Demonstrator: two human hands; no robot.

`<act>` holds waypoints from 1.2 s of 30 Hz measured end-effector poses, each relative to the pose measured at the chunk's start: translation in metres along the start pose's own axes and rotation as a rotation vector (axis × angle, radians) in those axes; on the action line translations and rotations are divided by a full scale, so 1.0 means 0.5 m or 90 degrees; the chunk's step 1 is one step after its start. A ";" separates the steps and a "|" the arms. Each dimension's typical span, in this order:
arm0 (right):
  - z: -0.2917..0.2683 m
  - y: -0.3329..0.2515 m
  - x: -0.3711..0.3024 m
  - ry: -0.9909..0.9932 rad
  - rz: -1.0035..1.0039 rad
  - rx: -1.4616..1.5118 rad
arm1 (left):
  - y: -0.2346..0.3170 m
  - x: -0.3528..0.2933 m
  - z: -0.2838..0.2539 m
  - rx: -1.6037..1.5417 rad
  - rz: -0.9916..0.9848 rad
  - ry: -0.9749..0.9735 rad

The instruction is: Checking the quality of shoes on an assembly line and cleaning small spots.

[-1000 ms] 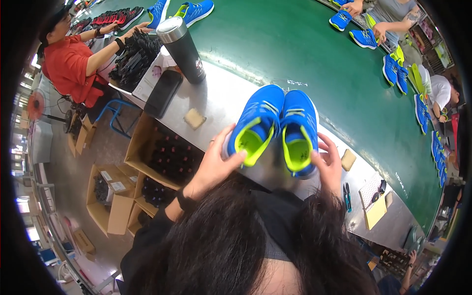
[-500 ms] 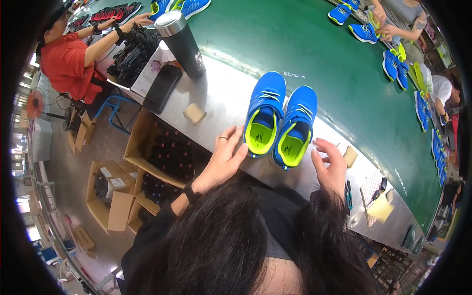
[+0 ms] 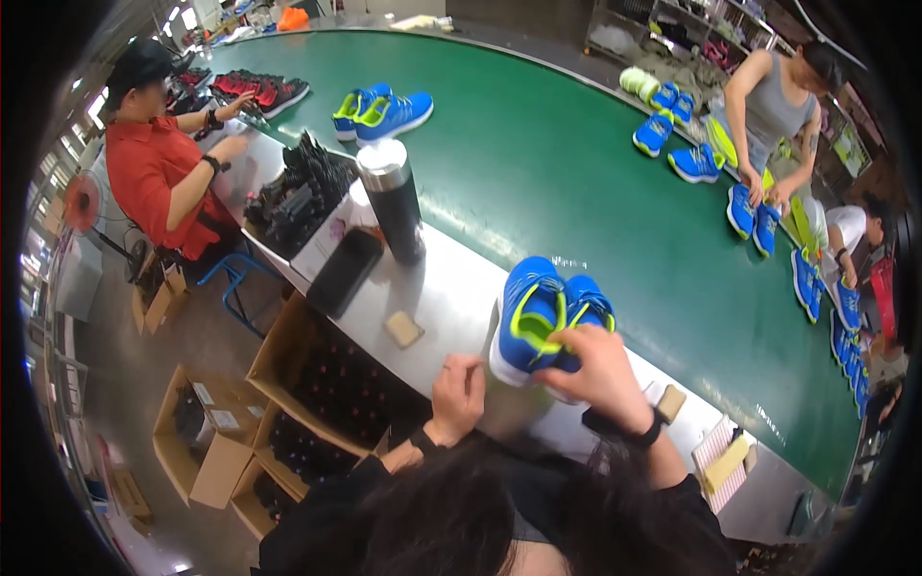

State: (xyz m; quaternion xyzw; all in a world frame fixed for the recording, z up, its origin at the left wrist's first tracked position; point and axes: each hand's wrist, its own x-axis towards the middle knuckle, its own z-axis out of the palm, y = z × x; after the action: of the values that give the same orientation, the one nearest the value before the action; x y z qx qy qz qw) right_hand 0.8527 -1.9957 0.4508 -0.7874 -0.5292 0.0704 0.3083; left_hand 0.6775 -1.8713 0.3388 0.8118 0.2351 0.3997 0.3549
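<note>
A pair of blue sneakers with lime-green lining stands on the metal ledge along the green table, toes pointing away from me. My right hand point(image 3: 607, 376) pinches the heel collar of the left sneaker point(image 3: 526, 305) between thumb and fingers. Partly hidden behind that hand is the right sneaker point(image 3: 588, 300). Left of the sneakers, apart from them, my left hand point(image 3: 456, 398) has its fingers curled closed, with nothing visible in them.
A black tumbler point(image 3: 396, 206), a black case point(image 3: 345, 273) and a tan sponge block point(image 3: 404, 329) stand left on the ledge; another block point(image 3: 669, 403) lies right. Cardboard boxes point(image 3: 223, 480) sit below. Co-workers handle shoes across the green table point(image 3: 538, 173) and at left.
The view has tilted up, showing more of the far table. My right hand has moved in from beside the pair onto the left sneaker's heel; my left hand has curled and drawn away from it.
</note>
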 end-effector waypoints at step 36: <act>-0.084 0.938 0.765 0.725 0.574 0.536 | -0.064 0.053 0.436 0.265 0.036 -0.166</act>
State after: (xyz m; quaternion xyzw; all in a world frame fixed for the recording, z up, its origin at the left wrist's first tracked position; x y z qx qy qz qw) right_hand 1.4058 -1.7947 0.3041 -0.6577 0.1430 -0.0294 0.7390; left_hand 0.8672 -1.9178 0.2336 0.9184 0.2418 0.2439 0.1964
